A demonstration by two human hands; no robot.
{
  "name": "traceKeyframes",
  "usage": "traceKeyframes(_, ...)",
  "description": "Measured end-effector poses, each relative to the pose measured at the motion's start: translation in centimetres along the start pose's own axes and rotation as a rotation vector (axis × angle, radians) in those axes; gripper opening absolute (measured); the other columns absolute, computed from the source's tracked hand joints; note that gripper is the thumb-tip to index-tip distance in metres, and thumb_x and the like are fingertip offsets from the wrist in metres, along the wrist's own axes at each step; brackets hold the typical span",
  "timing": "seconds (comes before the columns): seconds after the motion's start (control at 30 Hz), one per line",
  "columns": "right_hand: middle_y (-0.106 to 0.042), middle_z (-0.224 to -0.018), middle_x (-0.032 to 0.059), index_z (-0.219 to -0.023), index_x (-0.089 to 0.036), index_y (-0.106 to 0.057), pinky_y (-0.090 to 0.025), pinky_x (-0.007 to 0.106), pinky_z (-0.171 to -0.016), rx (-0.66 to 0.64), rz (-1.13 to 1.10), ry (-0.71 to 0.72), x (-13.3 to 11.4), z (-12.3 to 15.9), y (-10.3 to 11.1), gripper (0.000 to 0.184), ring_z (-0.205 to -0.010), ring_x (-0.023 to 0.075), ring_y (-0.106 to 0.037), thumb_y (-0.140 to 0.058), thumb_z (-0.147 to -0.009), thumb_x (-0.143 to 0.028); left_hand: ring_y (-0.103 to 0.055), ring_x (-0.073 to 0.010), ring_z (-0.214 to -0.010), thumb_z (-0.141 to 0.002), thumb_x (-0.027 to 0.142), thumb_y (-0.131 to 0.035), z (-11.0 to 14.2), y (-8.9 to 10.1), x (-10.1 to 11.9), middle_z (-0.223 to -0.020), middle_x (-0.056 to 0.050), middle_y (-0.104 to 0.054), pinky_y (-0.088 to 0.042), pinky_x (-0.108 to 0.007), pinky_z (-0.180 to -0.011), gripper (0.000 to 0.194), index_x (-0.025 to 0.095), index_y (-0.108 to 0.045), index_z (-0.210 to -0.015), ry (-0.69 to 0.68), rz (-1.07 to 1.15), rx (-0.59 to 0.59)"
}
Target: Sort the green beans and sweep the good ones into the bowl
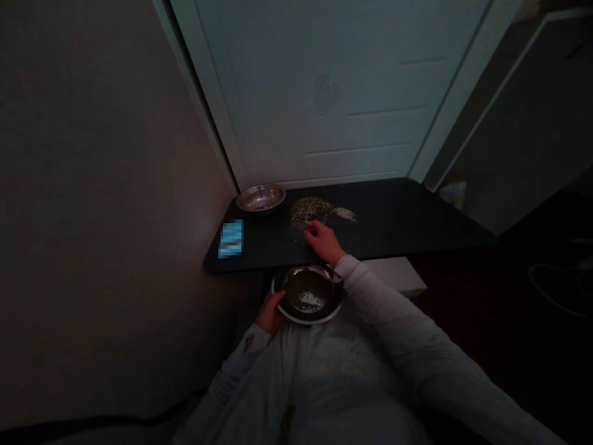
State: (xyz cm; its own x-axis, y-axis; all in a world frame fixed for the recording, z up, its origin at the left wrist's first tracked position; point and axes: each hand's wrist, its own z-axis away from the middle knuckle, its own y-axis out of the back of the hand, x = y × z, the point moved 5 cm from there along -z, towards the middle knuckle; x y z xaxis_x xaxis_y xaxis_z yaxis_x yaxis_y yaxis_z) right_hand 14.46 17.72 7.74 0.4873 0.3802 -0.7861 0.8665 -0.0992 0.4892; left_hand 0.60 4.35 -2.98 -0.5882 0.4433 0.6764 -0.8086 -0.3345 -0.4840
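Note:
My left hand (270,314) grips the left rim of a round metal bowl (309,318), which sits at my lap just below the table's front edge. Small green beans lie at the bottom of the bowl. Over the front of the dark table, my right hand (324,240) is closed, fingertips pressed together at the near edge of a pile of mixed beans or grains (309,209). Whatever those fingertips hold is too small to make out. A smaller patch of pale grains (345,214) lies just right of the pile.
A second shallow metal bowl (261,199) stands at the table's back left, with something reddish inside. A blurred blue rectangle (230,239) lies near the left edge. The dark table (417,216) meets a white door (361,80). A white box (393,276) is under the front edge.

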Motion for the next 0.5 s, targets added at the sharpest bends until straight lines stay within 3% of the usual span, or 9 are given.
traceKeyframes(0.5,-0.061,-0.074,0.0022,-0.082,-0.017,-0.055,-0.04,0.024,-0.063,-0.036,0.099,-0.028,0.3,0.6,-0.2,0.017,-0.067,0.0121,-0.054,-0.048,-0.069,-0.025,-0.052,-0.0248,-0.103,-0.061,0.024,-0.061,-0.5,1.8,-0.4,-0.08,-0.007,-0.069,-0.036,-0.036,-0.092,0.015,0.015,-0.064,-0.072,-0.072,0.078,-0.03)
